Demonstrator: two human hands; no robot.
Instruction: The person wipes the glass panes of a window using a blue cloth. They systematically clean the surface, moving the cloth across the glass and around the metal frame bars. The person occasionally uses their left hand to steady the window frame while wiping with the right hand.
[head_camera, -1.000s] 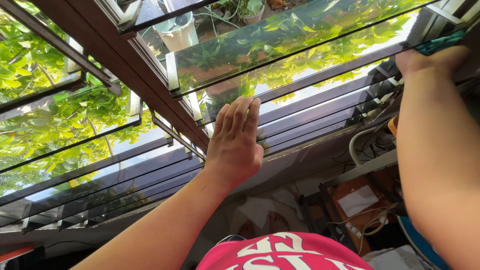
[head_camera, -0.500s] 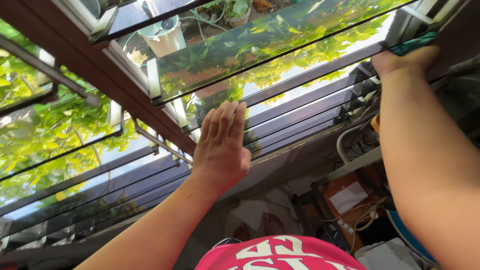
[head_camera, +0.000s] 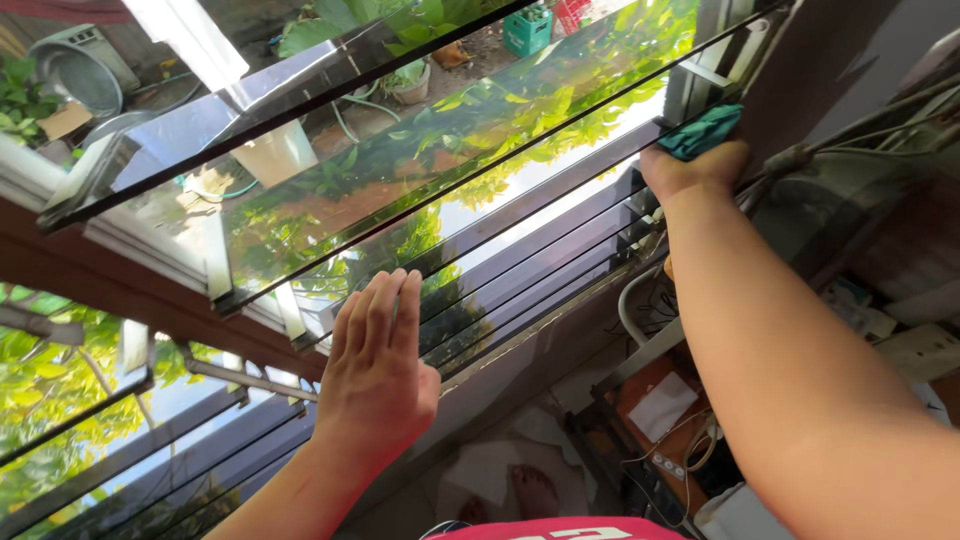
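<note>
Two hands are up at the louvre window; notes run left to right. Your left hand (head_camera: 375, 375) lies flat, fingers (head_camera: 385, 310) straight and close together, holding nothing; the fingertips rest at the lower edge of a tilted glass slat (head_camera: 420, 190), apparently steadying it; whether the palm touches the glass you cannot tell from this view. Brown frame post (head_camera: 150, 310) stands left of that hand, with closed slats (head_camera: 200, 460) below it. At the right end of the same slat your right hand (head_camera: 690, 170) is bunched over a teal cloth (head_camera: 703, 130), fingers curled round it, pressed where the glass meets the side channel (head_camera: 700, 70).

Progress, as judgement: wiping is in hand on this upper slat, the cloth sitting at its far right end; the glass reflects foliage cleanly, yet cleaned and uncleaned parts cannot be told apart; the lower slats (head_camera: 540, 250) by the right arm show no sign either way.

Against the frame half a second ago: the view has swung right and down; the left hand sits lower and further left in the picture, still flat; the right hand keeps the cloth at the slat's end; a green crate (head_camera: 527, 30) outside is now visible.
</note>
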